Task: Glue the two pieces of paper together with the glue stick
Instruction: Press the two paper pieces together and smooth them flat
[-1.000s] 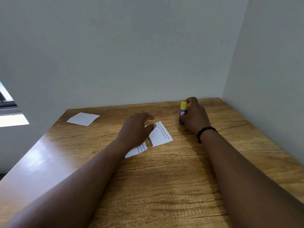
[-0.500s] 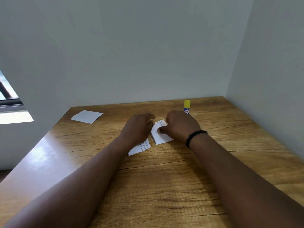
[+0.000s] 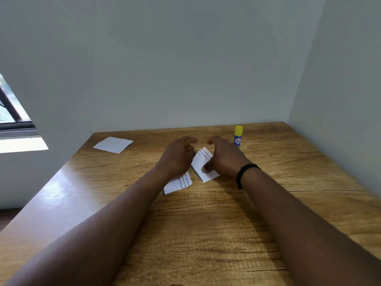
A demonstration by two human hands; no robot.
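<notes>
Two small white pieces of paper with printed text lie near the middle of the wooden table (image 3: 206,234). The left paper (image 3: 179,184) is partly covered by my left hand (image 3: 177,157), which arches over it with loosely curved fingers and grips nothing that I can see. On the right paper (image 3: 203,162) rests the thumb of my right hand (image 3: 225,157), whose fingers arch above the paper's far end. The two papers sit side by side, close together. A glue stick (image 3: 238,137), blue with a yellow cap, stands upright behind my right hand, apart from it.
A blank white sheet (image 3: 113,144) lies at the table's far left corner. Grey walls close the table off at the back and on the right. A window (image 3: 12,112) is at the left, past the table's left edge.
My right hand let go of the glue stick, which stays standing at the back, and moved left onto the right paper. My left hand stayed over the left paper.
</notes>
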